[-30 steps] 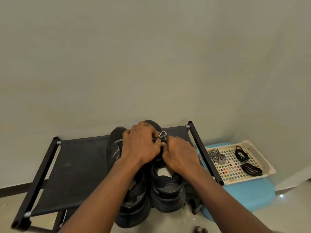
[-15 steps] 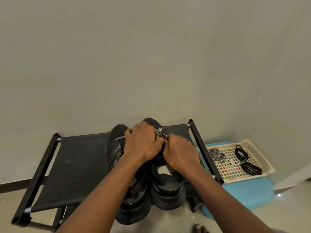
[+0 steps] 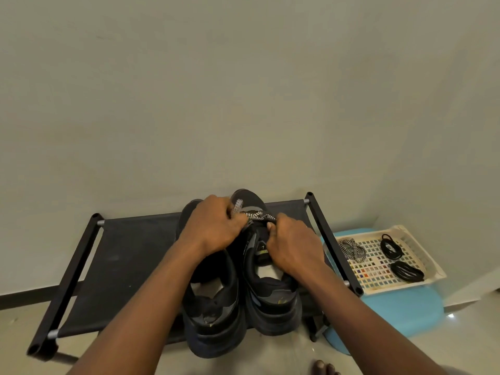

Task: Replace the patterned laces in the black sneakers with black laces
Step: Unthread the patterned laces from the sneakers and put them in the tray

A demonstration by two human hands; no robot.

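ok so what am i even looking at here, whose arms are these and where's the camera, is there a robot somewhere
There is no robot here. These are a person's two bare arms, filmed by one wide-angle camera worn on their head, looking forward and down. That is the only view.

Two black sneakers, the left sneaker and the right sneaker, stand side by side on a black shoe rack against the wall. The left hand and the right hand both pinch the black-and-white patterned lace near the toe end of the right sneaker.

To the right, a cream basket sits on a blue plastic surface. It holds a coil of patterned lace, a black lace bundle and a second black lace bundle. The person's toes show at the bottom edge.
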